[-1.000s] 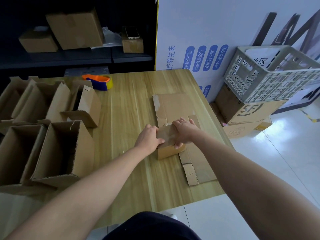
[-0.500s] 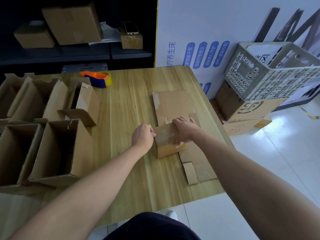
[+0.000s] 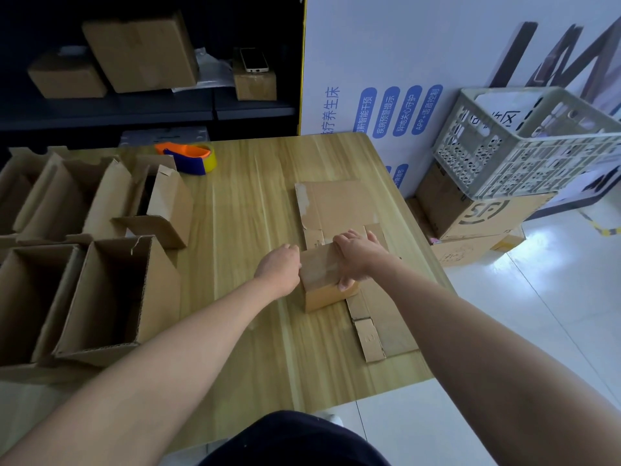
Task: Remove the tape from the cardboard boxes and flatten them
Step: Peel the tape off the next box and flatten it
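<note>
A small closed cardboard box (image 3: 324,295) with shiny clear tape along its top stands on the wooden table (image 3: 248,203), partly over a flattened cardboard sheet (image 3: 339,203). My right hand (image 3: 358,258) lies on the box's top and right side, thumb hooked over the near edge, and holds it down. My left hand (image 3: 279,269) is curled into a fist against the box's left edge. Whether its fingers pinch the tape is hidden.
Several open, upright cardboard boxes (image 3: 111,297) crowd the table's left side. An orange and blue tape dispenser (image 3: 188,158) lies at the back. A grey plastic crate (image 3: 524,139) sits on stacked boxes (image 3: 477,216) on the floor at the right. More boxes (image 3: 141,52) fill the dark shelf behind.
My left hand has slid off the box's top to its left edge and closed into a fist. My right hand has kept its hold on the box.
</note>
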A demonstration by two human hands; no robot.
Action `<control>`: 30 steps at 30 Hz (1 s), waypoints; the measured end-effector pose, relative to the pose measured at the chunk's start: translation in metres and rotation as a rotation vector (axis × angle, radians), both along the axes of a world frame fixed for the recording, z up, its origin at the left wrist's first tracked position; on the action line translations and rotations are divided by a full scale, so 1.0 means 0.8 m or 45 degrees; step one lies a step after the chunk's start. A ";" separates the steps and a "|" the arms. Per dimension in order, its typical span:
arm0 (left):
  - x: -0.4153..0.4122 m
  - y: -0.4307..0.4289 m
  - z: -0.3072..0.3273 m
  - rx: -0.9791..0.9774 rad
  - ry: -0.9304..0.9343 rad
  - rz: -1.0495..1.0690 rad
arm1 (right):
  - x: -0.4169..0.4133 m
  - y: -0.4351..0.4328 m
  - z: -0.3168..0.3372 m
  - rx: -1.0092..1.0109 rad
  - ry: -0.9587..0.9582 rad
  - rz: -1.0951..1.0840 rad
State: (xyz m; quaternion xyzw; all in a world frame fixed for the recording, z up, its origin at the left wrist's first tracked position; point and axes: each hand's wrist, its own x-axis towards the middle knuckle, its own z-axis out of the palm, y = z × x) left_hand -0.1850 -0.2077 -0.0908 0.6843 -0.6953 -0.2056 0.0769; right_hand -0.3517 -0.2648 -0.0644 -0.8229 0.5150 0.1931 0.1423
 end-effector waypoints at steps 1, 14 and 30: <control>0.000 0.002 -0.002 -0.061 -0.047 -0.074 | 0.000 0.000 0.000 -0.003 0.006 0.008; -0.005 0.005 -0.006 -0.194 0.288 0.129 | 0.002 0.000 -0.002 0.013 -0.009 -0.019; -0.002 -0.002 0.000 0.151 0.509 0.013 | -0.002 0.005 -0.003 -0.010 -0.004 -0.024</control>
